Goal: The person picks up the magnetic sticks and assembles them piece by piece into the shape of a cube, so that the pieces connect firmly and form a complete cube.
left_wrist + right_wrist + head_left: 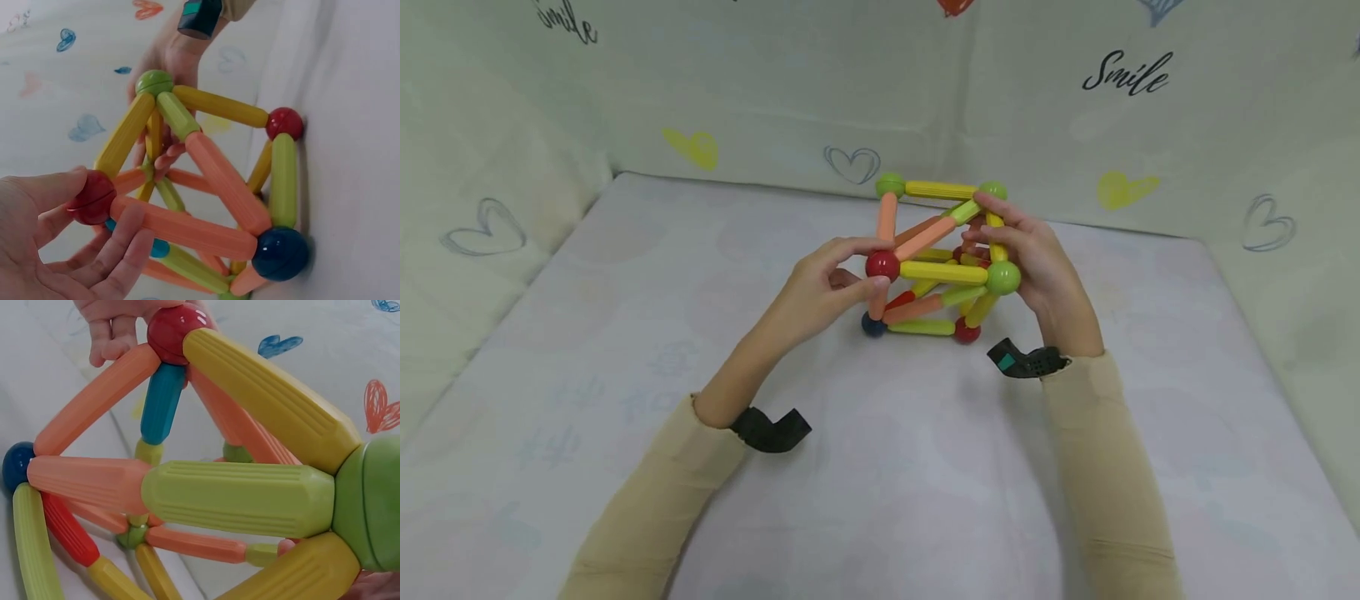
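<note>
A box-like frame of magnetic sticks and balls stands on the table, with diagonal sticks across its sides. My left hand pinches the red ball at its upper near left corner between thumb and fingers. On the other side, my right hand holds the frame around a yellow stick, its fingertips by the far green ball. The near green ball sits close to that palm. Below, a blue ball and a red ball rest on the table. My right thumb is hidden.
A white cloth covers the table. Behind it hangs a pale backdrop printed with hearts and the word Smile. Dark wrist-worn devices sit at both cuffs.
</note>
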Tool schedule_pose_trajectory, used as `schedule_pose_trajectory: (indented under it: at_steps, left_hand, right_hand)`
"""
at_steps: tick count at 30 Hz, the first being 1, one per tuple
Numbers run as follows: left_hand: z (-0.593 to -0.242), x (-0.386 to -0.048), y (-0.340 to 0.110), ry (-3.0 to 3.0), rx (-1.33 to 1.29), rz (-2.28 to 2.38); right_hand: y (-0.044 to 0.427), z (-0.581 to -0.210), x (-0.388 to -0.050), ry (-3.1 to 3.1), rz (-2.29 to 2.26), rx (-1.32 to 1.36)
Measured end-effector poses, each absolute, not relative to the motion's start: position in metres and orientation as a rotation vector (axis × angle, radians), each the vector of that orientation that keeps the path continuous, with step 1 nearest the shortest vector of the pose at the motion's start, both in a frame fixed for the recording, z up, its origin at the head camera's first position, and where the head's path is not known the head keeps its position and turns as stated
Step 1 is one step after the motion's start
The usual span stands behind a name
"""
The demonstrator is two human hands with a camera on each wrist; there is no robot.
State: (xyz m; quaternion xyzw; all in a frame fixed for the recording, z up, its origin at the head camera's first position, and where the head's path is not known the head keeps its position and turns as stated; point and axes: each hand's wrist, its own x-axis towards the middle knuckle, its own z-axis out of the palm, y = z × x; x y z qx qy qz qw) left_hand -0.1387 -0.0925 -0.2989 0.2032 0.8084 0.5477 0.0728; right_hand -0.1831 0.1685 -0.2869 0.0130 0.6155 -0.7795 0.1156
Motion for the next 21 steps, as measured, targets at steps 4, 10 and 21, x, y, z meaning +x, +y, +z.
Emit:
schedule_pose_trajectory:
  at_steps: [4,10,21]
  left_hand:
    - [-0.299,-0.151,-0.088,2.429,0.624,1.642]
    - [-0.3,-0.17,-0.083,2.425,0.669,1.615]
    - [-0.297,-0.195,-0.078,2.409,0.659,1.586]
  right_hand:
    - [0.172,-0.286,-0.194,1.817,-2.263,0.048]
    - [0.175,-0.281,-0.208,1.847,-2.222,0.11]
    - [0.177,-0.276,-0.226,1.864,-2.217,0.2]
